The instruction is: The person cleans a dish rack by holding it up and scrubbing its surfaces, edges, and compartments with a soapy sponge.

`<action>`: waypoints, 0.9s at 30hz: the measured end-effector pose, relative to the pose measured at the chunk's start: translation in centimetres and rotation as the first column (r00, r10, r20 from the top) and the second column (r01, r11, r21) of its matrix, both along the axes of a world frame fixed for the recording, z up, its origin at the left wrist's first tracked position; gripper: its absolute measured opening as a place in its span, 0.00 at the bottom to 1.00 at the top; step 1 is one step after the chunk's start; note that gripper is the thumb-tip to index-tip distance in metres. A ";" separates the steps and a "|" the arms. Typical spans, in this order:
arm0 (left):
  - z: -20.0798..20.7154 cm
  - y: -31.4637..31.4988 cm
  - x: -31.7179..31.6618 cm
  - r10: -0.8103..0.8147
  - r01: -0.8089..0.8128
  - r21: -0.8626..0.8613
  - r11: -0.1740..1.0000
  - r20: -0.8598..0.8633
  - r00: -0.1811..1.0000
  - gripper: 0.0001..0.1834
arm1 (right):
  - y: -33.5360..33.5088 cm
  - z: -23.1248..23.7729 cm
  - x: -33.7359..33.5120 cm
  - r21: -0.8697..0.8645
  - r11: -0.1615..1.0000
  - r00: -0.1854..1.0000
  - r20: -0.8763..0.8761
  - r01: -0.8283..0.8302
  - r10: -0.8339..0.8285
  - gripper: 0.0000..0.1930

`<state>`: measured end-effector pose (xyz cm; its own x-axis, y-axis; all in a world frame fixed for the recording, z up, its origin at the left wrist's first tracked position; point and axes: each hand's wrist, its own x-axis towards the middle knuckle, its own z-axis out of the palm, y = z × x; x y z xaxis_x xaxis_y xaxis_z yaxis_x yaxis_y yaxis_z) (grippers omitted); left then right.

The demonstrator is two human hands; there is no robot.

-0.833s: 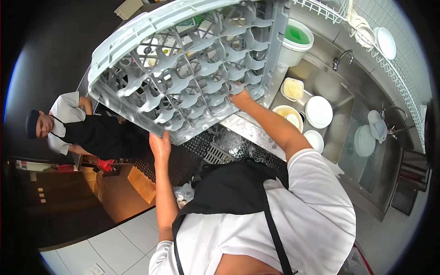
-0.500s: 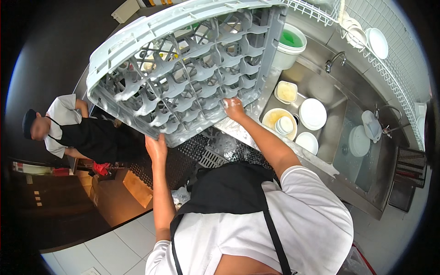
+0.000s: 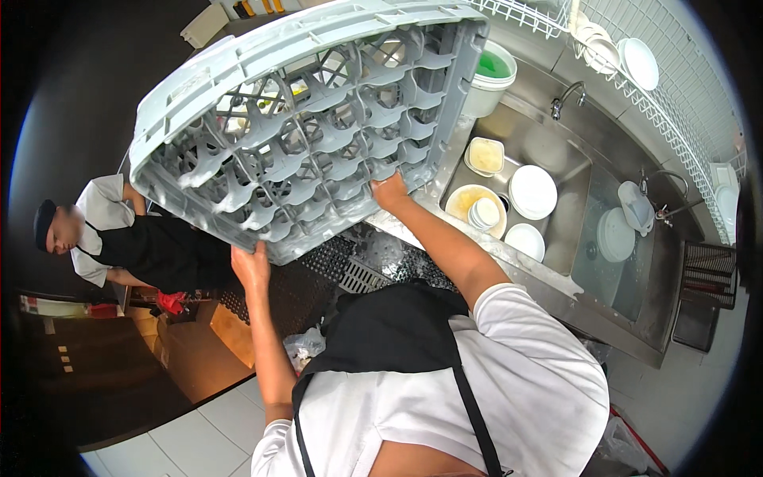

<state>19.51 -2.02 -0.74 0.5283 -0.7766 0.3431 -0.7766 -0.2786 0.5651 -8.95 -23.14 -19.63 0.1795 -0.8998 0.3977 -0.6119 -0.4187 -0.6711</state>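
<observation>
A large grey plastic dish rack with a grid of compartments is held up in front of me, tilted on its side. White suds cling to its lower left part. My left hand grips its bottom left corner, and my right hand is closed on the lower edge farther right. Both sets of fingers are wrapped over the rim, partly hidden by it. Right of the rack, a steel sink holds white plates, a yellow-stained bowl with small cups in it, and a square container.
A bucket of green liquid stands behind the sink. The second basin holds water and plates. A white wire shelf carries dishes above the taps. At the left stands another person in a black apron. A drain grate lies below the rack.
The rack and both my hands have shifted slightly left in the picture. The sink has also slid a little left in view. The other person's head has turned downward.
</observation>
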 end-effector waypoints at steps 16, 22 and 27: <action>13.2 1.2 5.8 -0.109 0.183 -0.335 0.924 0.228 0.967 0.25 | 6.3 8.2 8.5 -0.101 0.966 0.943 -0.266 -0.236 0.202 0.14; 12.7 0.2 5.0 0.022 0.130 -0.422 0.897 0.337 0.941 0.23 | 5.8 10.7 7.6 -0.025 0.953 0.931 -0.222 -0.301 0.288 0.10; 10.8 0.3 6.5 0.067 0.125 -0.444 0.888 0.392 0.918 0.21 | 7.6 9.4 3.1 -0.425 0.824 0.919 -0.050 -0.374 0.391 0.05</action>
<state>26.00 -1.75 10.05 0.2583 -0.4975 0.8281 -0.9607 -0.0417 0.2746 -5.88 -15.50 -10.19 0.4515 -0.5086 0.7332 -0.3224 -0.8591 -0.3974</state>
